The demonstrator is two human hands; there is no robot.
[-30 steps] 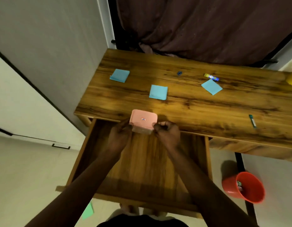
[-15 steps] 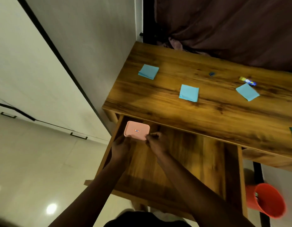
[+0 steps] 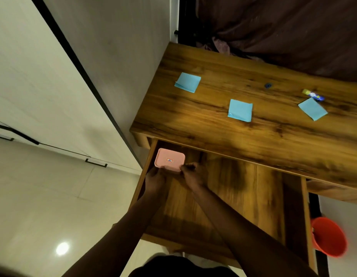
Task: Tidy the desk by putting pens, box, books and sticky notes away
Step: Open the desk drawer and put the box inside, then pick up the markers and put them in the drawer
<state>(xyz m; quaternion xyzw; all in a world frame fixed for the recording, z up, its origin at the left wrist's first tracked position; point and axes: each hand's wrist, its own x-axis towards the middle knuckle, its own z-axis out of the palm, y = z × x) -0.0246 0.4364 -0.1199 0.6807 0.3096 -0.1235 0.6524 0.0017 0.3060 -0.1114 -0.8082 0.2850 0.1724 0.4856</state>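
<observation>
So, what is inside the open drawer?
The pink box, held by left hand and right hand, in the far left corner. Otherwise bare wood; the part under the desktop is hidden.

I log the pink rectangular plastic box (image 3: pixel 169 160): plain pink, with a small red-bordered label carrying a blue mark. Three light blue square paper sticky notes (image 3: pixel 187 82) (image 3: pixel 240 110) (image 3: pixel 312 108): unpatterned. Brown wooden desk top (image 3: pixel 213 126): dark streaked grain. Round plastic bucket (image 3: pixel 328 238): orange-red. Cloth curtain (image 3: pixel 283 27): dark maroon.

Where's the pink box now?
Head view: pink box in the open drawer's back-left corner, near the desk edge, left hand and right hand gripping its near side.
</observation>
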